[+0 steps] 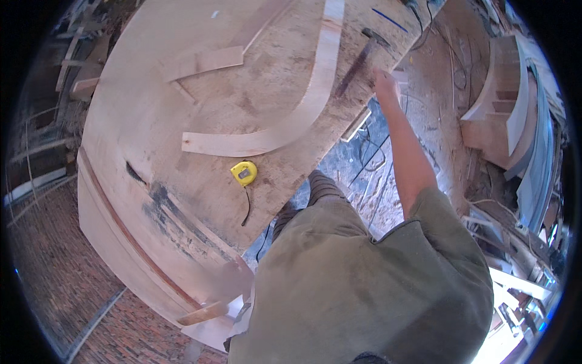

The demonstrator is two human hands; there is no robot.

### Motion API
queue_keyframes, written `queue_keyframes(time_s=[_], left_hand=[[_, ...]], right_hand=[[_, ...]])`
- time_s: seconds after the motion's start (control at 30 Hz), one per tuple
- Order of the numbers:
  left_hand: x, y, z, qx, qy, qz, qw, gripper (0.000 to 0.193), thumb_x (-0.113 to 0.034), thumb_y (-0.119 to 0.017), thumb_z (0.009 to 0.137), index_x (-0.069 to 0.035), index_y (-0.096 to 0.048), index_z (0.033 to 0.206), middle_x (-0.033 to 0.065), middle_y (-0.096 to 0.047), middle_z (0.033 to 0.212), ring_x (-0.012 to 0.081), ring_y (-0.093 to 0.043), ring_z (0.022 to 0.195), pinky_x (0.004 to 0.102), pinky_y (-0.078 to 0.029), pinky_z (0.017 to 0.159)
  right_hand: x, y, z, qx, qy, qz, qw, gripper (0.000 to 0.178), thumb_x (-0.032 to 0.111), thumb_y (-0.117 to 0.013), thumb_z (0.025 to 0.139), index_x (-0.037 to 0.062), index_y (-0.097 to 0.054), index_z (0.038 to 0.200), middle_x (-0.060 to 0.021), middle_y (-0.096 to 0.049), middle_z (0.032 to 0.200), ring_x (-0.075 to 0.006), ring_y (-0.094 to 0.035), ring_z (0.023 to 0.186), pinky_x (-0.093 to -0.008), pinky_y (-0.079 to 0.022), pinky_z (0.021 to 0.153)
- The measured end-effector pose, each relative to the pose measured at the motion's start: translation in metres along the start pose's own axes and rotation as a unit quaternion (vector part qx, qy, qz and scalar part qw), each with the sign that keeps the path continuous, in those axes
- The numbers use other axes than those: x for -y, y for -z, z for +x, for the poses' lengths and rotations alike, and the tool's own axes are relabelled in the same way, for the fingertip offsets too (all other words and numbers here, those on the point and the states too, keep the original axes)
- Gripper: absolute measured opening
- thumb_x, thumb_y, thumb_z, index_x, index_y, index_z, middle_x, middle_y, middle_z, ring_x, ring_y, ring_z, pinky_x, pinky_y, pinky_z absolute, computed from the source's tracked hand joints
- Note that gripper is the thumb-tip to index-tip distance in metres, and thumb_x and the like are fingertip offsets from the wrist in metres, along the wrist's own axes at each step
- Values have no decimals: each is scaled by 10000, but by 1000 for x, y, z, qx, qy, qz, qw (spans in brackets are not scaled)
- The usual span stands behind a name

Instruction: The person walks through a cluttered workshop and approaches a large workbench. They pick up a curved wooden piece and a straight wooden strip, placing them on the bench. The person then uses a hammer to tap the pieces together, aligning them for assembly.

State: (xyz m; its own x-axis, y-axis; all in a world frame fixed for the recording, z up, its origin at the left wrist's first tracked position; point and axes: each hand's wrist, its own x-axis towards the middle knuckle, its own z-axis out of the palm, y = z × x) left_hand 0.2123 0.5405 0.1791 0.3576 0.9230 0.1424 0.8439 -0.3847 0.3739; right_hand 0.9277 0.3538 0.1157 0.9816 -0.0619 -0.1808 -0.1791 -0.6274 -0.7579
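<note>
Head view: right hand (386,87) near hammer (356,68), its grip unclear; left hand unseen.

I can count one curved wooden strip (303,118), one hammer (356,64), one yellow tape measure (244,173) and one thin blue stick (390,19), all on a single desk (273,85). There are at least two straight wooden slats (212,62) too. I see one person (357,279), with one of the hands (386,86) showing.
</note>
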Motion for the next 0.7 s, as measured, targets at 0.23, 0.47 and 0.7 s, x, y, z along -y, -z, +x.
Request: queue_keyframes(time_s=[0.23, 0.47, 0.7], left_hand=[[-39, 4, 30, 66, -61, 46, 995, 419, -334, -829, 850, -107, -525, 671, 21, -490, 586, 192, -443, 542, 383, -371, 558], [3, 27, 48, 136, -110, 164, 971, 421, -398, -835, 840, -136, -543, 690, 16, -509, 595, 198, -473, 589, 387, -412, 675], [64, 42, 51, 228, -121, 131, 957, 413, -443, -834, 830, -143, -578, 707, 23, -560, 641, 238, -537, 664, 410, -406, 822]], right_hand=[[-207, -35, -143, 173, -124, -259, 942, 339, 279, -547, 917, 76, -743, 1104, -242, -711, 1133, -424, -682, 1076, -503, -542, 940], [-220, -141, -221, 335, -83, -118, 931, 552, 235, -688, 862, 140, -586, 1395, -235, -672, 1256, -400, -627, 1206, -462, -502, 1028], [-245, -195, -235, 373, 5, 56, 926, 465, 282, -689, 910, 118, -614, 1338, -241, -653, 1289, -429, -618, 1201, -478, -502, 999]])
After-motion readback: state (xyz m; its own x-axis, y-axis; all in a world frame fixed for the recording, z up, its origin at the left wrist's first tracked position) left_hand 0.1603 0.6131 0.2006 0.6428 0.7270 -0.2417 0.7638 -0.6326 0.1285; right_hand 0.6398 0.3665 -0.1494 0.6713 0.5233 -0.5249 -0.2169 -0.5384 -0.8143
